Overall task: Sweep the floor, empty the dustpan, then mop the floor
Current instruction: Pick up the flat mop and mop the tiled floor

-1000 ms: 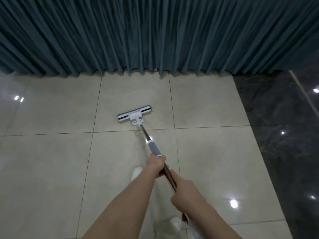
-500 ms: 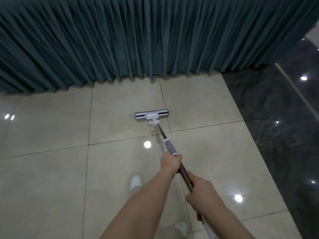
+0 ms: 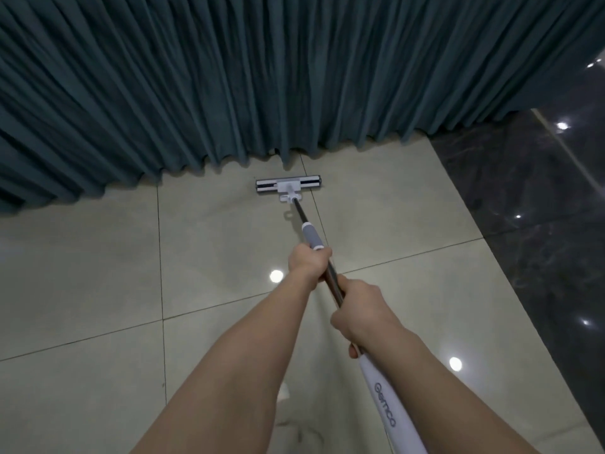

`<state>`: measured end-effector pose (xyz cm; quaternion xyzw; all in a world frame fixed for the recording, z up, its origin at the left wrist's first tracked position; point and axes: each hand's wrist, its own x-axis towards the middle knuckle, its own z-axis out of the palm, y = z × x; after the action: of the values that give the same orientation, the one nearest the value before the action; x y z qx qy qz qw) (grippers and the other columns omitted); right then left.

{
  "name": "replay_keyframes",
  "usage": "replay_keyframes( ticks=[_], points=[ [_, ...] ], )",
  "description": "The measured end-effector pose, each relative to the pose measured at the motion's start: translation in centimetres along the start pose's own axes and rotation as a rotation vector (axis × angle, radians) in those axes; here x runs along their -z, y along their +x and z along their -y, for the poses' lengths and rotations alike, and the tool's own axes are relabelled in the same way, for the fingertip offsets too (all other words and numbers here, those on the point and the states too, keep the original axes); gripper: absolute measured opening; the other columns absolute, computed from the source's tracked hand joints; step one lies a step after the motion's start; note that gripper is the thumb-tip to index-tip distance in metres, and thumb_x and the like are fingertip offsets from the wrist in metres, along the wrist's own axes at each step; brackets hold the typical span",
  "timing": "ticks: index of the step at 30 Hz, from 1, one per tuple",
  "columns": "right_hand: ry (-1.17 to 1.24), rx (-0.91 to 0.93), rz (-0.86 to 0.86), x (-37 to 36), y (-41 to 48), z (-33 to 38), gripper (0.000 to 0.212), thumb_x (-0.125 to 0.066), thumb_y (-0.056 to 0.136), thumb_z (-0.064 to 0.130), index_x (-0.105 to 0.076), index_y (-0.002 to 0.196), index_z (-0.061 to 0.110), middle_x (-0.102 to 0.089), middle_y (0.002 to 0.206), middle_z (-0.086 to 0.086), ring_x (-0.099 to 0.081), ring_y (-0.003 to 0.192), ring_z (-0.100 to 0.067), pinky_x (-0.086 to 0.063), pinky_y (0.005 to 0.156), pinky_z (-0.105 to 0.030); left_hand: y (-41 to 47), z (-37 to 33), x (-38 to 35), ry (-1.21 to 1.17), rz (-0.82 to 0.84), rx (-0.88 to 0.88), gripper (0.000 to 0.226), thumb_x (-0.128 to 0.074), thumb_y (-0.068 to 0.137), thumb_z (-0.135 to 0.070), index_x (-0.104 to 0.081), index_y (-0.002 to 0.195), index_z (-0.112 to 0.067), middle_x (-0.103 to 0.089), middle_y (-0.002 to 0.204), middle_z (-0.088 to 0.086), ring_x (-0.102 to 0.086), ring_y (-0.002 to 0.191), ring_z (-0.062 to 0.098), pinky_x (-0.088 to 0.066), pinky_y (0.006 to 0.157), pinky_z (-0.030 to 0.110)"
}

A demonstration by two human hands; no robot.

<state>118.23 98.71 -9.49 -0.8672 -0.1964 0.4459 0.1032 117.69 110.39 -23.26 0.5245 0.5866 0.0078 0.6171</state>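
A flat mop with a white and black head (image 3: pixel 289 186) lies on the beige tiled floor (image 3: pixel 98 263), close to the hem of the curtain. Its dark metal pole (image 3: pixel 332 280) runs back toward me, with a grey sleeve (image 3: pixel 311 236) and a white upper handle (image 3: pixel 388 407). My left hand (image 3: pixel 309 262) grips the pole just below the grey sleeve. My right hand (image 3: pixel 358 311) grips it lower down, where the pole meets the white handle. No broom or dustpan is in view.
A pleated teal curtain (image 3: pixel 229 77) hangs across the back, reaching the floor. Dark polished marble flooring (image 3: pixel 540 240) runs along the right side. Ceiling lights reflect off the tiles. A white shoe tip (image 3: pixel 284 391) shows between my forearms.
The mop head has slid forward and to the right, from mid-tile to just short of the curtain hem. Both arms have stretched out, and the view has moved closer to the curtain.
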Motion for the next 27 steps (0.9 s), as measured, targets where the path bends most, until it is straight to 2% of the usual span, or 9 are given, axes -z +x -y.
replay_keyframes(
  ticks=[2, 4, 7, 10, 13, 16, 21, 25, 27],
  points=[
    [0.030, 0.031, 0.000, -0.5, 2.0, 3.3, 0.044, -0.043, 0.080, -0.002, -0.058, 0.116, 0.019, -0.058, 0.086, -0.007, -0.066, 0.054, -0.031, -0.061, 0.057, -0.044, 2.5, -1.5, 2.5, 0.013, -0.030, -0.024, 0.025, -0.064, 0.075, -0.026, -0.066, 0.093, -0.009, -0.069, 0.089, 0.013, -0.069, 0.079, 0.032, -0.060, 0.063, 0.039],
    [0.055, 0.054, 0.001, -1.3, 3.8, 6.8, 0.038, -0.045, 0.082, -0.001, -0.059, 0.113, 0.015, -0.060, 0.091, -0.009, -0.068, 0.064, -0.033, -0.061, 0.060, -0.042, 4.8, -2.7, 5.3, 0.032, -0.079, -0.047, 0.023, -0.064, 0.077, -0.026, -0.069, 0.094, -0.011, -0.069, 0.089, 0.012, -0.069, 0.081, 0.031, -0.055, 0.057, 0.032],
    [0.086, 0.061, 0.026, -3.5, 5.1, 10.4, 0.034, -0.044, 0.084, 0.000, -0.057, 0.112, 0.016, -0.058, 0.088, -0.007, -0.065, 0.058, -0.031, -0.057, 0.050, -0.033, 7.1, -2.7, 9.1, 0.018, -0.108, -0.048, 0.016, -0.064, 0.076, -0.026, -0.069, 0.085, -0.013, -0.072, 0.085, 0.014, -0.069, 0.073, 0.029, -0.047, 0.049, 0.026],
    [0.103, 0.081, 0.068, -6.6, 5.3, 12.0, 0.043, -0.046, 0.084, 0.002, -0.052, 0.124, 0.016, -0.058, 0.103, -0.010, -0.069, 0.086, -0.035, -0.060, 0.073, -0.043, 7.3, -1.3, 12.0, -0.007, -0.111, -0.043, 0.012, -0.061, 0.081, -0.018, -0.066, 0.086, -0.009, -0.069, 0.075, 0.013, -0.066, 0.057, 0.023, -0.043, 0.041, 0.020],
    [0.073, 0.099, 0.103, -9.1, 4.6, 12.7, 0.053, -0.048, 0.085, 0.002, -0.044, 0.135, 0.018, -0.055, 0.102, -0.008, -0.065, 0.091, -0.032, -0.057, 0.077, -0.038, 6.2, 0.4, 14.2, -0.045, -0.116, -0.038, 0.009, -0.059, 0.084, -0.015, -0.064, 0.089, -0.010, -0.066, 0.073, 0.012, -0.069, 0.064, 0.027, -0.052, 0.052, 0.028],
    [0.047, 0.111, 0.142, -10.3, 3.0, 12.1, 0.055, -0.047, 0.086, 0.002, -0.040, 0.138, 0.019, -0.055, 0.101, -0.009, -0.067, 0.095, -0.034, -0.058, 0.081, -0.043, 4.4, 2.2, 15.0, -0.055, -0.138, -0.016, 0.015, -0.057, 0.084, -0.016, -0.064, 0.095, -0.008, -0.065, 0.070, 0.010, -0.070, 0.067, 0.027, -0.054, 0.057, 0.032],
    [-0.069, 0.150, 0.156, -11.9, -1.1, 7.5, 0.056, -0.048, 0.086, 0.004, -0.040, 0.139, 0.019, -0.055, 0.097, -0.006, -0.063, 0.092, -0.027, -0.051, 0.070, -0.033, -0.6, 6.5, 13.7, -0.087, -0.166, 0.044, 0.019, -0.054, 0.086, -0.017, -0.064, 0.098, -0.007, -0.064, 0.067, 0.007, -0.066, 0.059, 0.024, -0.056, 0.057, 0.032],
    [-0.141, 0.187, 0.197, -13.9, -6.3, 2.3, 0.062, -0.049, 0.088, 0.006, -0.030, 0.146, 0.017, -0.060, 0.110, -0.009, -0.063, 0.101, -0.026, -0.050, 0.072, -0.033, -7.3, 11.0, 12.0, -0.107, -0.171, 0.077, 0.014, -0.054, 0.087, -0.019, -0.064, 0.095, -0.012, -0.066, 0.070, 0.007, -0.068, 0.063, 0.025, -0.056, 0.059, 0.035],
    [-0.175, 0.219, 0.209, -14.4, -8.7, -1.0, 0.064, -0.049, 0.089, 0.007, -0.026, 0.148, 0.016, -0.059, 0.114, -0.009, -0.063, 0.102, -0.026, -0.051, 0.077, -0.034, -10.7, 13.3, 10.5, -0.131, -0.175, 0.093, 0.012, -0.054, 0.088, -0.019, -0.062, 0.096, -0.015, -0.066, 0.073, 0.007, -0.066, 0.062, 0.022, -0.054, 0.055, 0.030]
  ],
)
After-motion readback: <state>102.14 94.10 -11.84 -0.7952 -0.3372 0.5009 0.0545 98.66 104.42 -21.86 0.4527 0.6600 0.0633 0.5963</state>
